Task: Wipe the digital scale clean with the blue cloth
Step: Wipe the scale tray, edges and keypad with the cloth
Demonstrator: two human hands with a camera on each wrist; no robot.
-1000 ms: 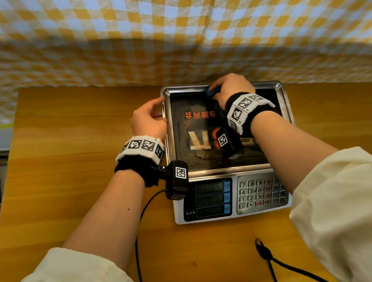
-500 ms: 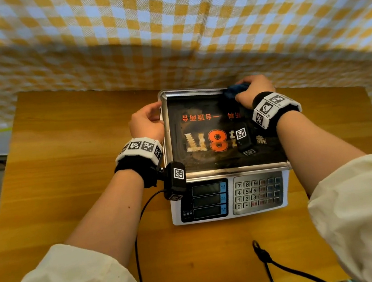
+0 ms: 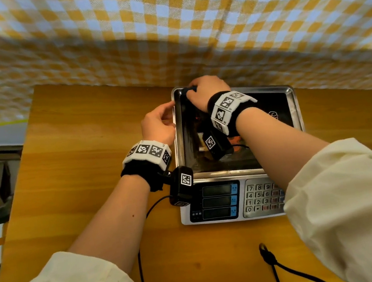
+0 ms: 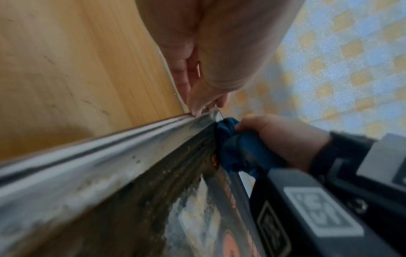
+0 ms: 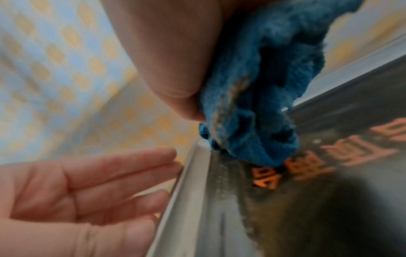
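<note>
The digital scale (image 3: pixel 223 202) stands on the wooden table, its steel tray (image 3: pixel 291 104) holding a dark sheet with orange print. My right hand (image 3: pixel 205 94) grips the bunched blue cloth (image 3: pixel 189 90) (image 4: pixel 237 147) (image 5: pixel 259 97) and presses it into the tray's far left corner. The cloth shows a grey-brown smear. My left hand (image 3: pixel 158 125) (image 5: pixel 87 187) rests with straight fingers (image 4: pixel 197 102) against the outside of the tray's left rim (image 4: pixel 110 156) (image 5: pixel 189 191). Grime specks line the inner left edge of the tray.
A yellow, blue and white checked cloth (image 3: pixel 166 26) hangs right behind the table's far edge. A black cable (image 3: pixel 280 272) lies on the table in front of the scale. The wooden table (image 3: pixel 76 154) stretches to the left of the scale.
My right hand has swept the blue cloth along the tray's far edge, from the right side half a second ago to the far left corner. The left hand stays at the left rim.
</note>
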